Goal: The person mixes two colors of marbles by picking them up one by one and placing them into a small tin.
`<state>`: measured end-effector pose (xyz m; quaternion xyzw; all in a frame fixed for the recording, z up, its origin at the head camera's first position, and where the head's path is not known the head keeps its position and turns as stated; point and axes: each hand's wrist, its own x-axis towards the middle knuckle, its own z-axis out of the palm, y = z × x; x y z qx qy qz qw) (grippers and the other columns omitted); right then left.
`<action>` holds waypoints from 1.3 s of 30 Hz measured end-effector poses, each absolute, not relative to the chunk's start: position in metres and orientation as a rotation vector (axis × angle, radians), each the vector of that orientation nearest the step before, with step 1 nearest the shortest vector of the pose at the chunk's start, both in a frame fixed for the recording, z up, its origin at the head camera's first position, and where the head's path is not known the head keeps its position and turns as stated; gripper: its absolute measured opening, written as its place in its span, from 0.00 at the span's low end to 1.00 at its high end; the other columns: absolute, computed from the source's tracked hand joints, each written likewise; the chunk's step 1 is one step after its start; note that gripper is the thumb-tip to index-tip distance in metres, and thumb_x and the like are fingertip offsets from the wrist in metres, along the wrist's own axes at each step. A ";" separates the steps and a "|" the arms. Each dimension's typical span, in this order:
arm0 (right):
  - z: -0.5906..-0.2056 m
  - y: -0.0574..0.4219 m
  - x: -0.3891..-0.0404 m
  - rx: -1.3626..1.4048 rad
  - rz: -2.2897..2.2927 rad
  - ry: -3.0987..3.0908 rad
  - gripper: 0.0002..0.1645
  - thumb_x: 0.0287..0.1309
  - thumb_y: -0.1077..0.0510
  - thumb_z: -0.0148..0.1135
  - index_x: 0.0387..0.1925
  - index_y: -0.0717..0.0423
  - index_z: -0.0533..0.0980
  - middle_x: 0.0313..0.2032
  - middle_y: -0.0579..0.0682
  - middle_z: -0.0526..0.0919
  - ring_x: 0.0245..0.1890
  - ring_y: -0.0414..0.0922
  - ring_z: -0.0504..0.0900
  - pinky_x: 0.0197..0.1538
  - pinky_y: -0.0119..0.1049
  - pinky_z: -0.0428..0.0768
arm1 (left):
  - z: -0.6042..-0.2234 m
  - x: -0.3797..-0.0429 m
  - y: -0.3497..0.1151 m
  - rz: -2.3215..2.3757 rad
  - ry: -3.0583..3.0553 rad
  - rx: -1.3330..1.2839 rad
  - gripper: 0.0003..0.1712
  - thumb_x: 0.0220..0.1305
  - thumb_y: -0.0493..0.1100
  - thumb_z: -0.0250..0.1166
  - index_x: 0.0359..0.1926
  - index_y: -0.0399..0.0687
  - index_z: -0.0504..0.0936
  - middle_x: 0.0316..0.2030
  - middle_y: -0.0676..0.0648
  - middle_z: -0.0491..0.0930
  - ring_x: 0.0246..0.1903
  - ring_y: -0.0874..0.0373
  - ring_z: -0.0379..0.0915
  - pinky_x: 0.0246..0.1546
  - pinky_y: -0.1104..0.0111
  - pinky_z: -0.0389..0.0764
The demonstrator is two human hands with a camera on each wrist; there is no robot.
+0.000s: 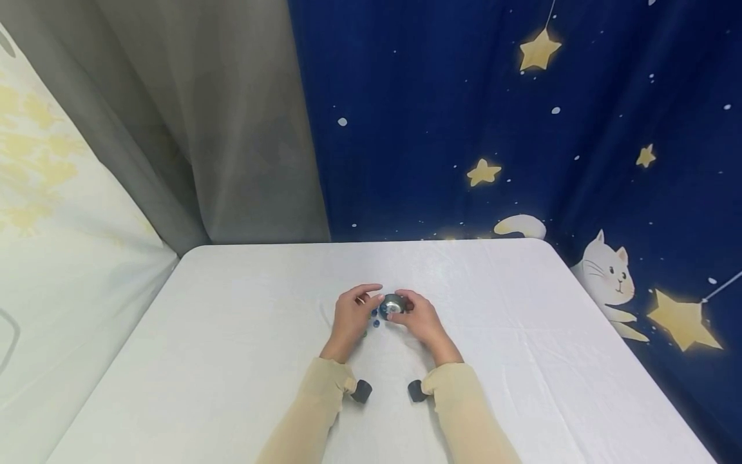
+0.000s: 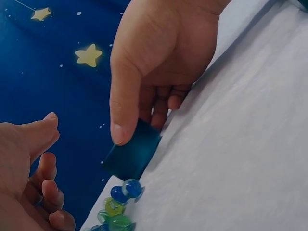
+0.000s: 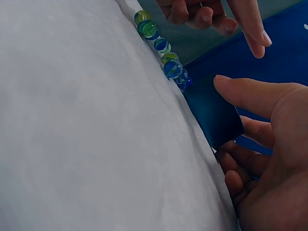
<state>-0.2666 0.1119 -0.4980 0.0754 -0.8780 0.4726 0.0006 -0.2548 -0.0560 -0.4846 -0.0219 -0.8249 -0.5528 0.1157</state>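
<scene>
A small round tin point(image 1: 393, 305) with teal sides and a shiny silver inside stands on the table. My right hand point(image 1: 422, 317) grips it, thumb on the near side and fingers round the far side. In the right wrist view the teal wall of the tin point(image 3: 211, 111) shows between thumb and fingers. My left hand point(image 1: 350, 317) is just left of the tin, fingers loosely bent, nothing held. Several glass marbles point(image 2: 113, 207), blue, green and yellow-green, lie on the cloth by the left hand and close to the tin. From the head view most marbles point(image 1: 376, 323) are hidden by that hand.
A white cloth covers the table point(image 1: 243, 335). Black wrist mounts point(image 1: 362, 391) sit at both cuffs. Behind the table hang a grey curtain point(image 1: 255, 142) and a dark blue curtain point(image 1: 417, 129) with stars and a white cat.
</scene>
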 end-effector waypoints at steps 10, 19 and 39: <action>-0.499 0.112 -0.266 0.218 1.482 -2.771 0.35 0.49 0.57 0.75 0.60 0.55 0.74 0.53 0.55 0.80 0.50 0.53 0.78 0.54 0.51 0.74 | -0.480 -0.256 -0.070 -1.586 -2.427 0.002 0.12 0.59 0.45 0.71 0.45 0.54 0.86 0.27 0.53 0.76 0.27 0.57 0.67 0.30 0.67 0.70; -0.498 0.111 -0.265 0.215 1.491 -2.770 0.35 0.48 0.56 0.75 0.60 0.54 0.74 0.52 0.55 0.80 0.50 0.53 0.78 0.54 0.52 0.74 | -0.476 -0.256 -0.082 -1.540 -2.460 0.072 0.10 0.59 0.42 0.71 0.43 0.53 0.86 0.31 0.53 0.78 0.33 0.55 0.69 0.35 0.64 0.69; -0.497 0.112 -0.265 0.200 1.491 -2.786 0.35 0.49 0.56 0.74 0.61 0.54 0.73 0.53 0.55 0.79 0.51 0.52 0.77 0.55 0.51 0.73 | -0.471 -0.255 -0.114 -1.422 -2.575 0.047 0.05 0.60 0.42 0.68 0.37 0.49 0.86 0.31 0.50 0.78 0.32 0.54 0.69 0.35 0.63 0.69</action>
